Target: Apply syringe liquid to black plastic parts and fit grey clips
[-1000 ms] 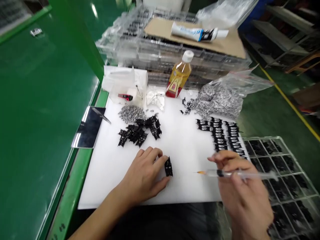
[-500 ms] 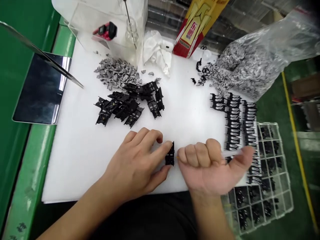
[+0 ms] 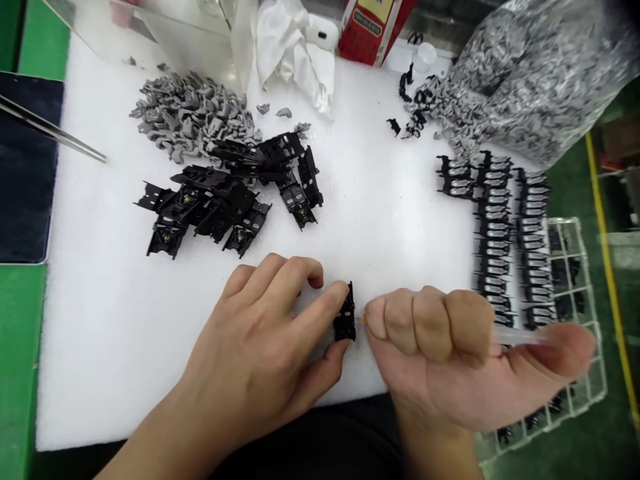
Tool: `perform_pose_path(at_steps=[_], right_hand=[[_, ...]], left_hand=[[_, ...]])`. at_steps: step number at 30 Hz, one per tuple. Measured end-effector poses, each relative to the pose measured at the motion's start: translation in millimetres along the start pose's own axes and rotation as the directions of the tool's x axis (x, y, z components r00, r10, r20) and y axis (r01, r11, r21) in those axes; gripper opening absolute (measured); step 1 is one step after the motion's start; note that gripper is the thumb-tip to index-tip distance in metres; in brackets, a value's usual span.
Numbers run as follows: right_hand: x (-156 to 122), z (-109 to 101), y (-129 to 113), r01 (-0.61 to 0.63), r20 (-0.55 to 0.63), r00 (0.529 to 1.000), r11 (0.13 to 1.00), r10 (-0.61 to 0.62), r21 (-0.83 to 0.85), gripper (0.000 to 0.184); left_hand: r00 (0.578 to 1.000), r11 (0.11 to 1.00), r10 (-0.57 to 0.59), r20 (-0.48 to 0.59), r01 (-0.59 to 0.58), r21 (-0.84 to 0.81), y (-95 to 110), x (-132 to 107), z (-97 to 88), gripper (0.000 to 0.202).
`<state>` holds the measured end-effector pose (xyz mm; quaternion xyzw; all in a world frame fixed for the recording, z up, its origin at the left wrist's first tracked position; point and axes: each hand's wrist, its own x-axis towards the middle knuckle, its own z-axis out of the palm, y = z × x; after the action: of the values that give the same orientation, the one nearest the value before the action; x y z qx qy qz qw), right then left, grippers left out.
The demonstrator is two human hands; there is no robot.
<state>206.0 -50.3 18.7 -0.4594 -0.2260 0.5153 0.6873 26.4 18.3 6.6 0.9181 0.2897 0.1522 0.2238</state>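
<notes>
My left hand [image 3: 265,333] pinches a small black plastic part [image 3: 345,325] between thumb and index finger, low over the white work surface. My right hand [image 3: 435,360] is wrapped in a fist round a slim syringe [image 3: 517,335], its thumb at the plunger's end. Most of the syringe is hidden by the fingers. From the fist's left side a fine needle with an orange hub [image 3: 363,320] points at the right edge of the black part; whether it touches I cannot tell. Beyond my left hand lies a pile of similar black parts [image 3: 215,200].
Behind that pile is a heap of small grey pieces [image 3: 193,117]. Tweezers [image 3: 60,133] jut in from the left over a dark tablet [image 3: 23,193]. Rows of black parts [image 3: 495,233] line the right, near a clear bag [image 3: 530,87] and a compartment tray [image 3: 595,353].
The view has tilted down and come closer, so the hands look larger. Both hands keep their grips, and the needle stays at the black part's right edge.
</notes>
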Motion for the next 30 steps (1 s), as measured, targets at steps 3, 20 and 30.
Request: perform_pose_path(at_steps=[3, 20, 30], right_hand=[[-0.5, -2.5, -0.2, -0.025, 0.052, 0.998, 0.994, 0.019, 0.103, 0.068], [2.1, -3.8, -3.5, -0.114, 0.064, 0.993, 0.964, 0.101, 0.241, 0.075], [-0.1, -3.2, -6.5, -0.113, 0.064, 0.993, 0.968, 0.101, 0.226, 0.074]], left_hand=[[1.000, 1.000, 0.014, -0.013, -0.013, 0.009, 0.2, 1.0, -0.7, 0.038], [1.000, 1.000, -0.002, 0.009, 0.001, 0.007, 4.0, 3.1, -4.7, 0.039], [1.000, 1.000, -0.006, 0.007, 0.006, 0.006, 3.2, 3.3, -3.4, 0.039]])
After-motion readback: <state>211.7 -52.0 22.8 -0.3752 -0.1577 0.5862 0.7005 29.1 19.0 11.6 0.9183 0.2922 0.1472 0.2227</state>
